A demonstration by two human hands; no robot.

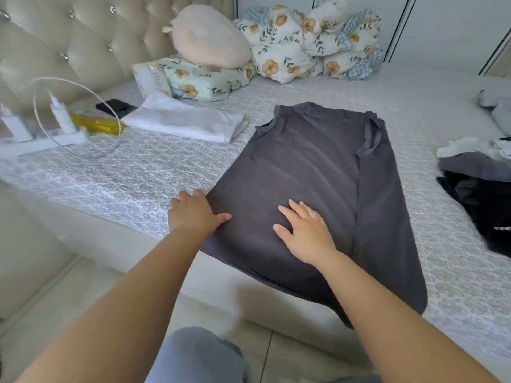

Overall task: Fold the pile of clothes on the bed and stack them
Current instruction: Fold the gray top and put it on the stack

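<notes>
A: Head view, item one?
B: Grey shirt (312,172), spread flat at the near edge of the bed (154,172), its hem overhanging.
A: Hands?
B: Left hand (193,212) at the shirt's left edge, fingertips tucked under, thumb on top. Right hand (304,233) flat, fingers straight, pressing mid-cloth.
A: Others?
B: Folded white garment (185,120) far left; unfolded pile (481,183) right.
</notes>
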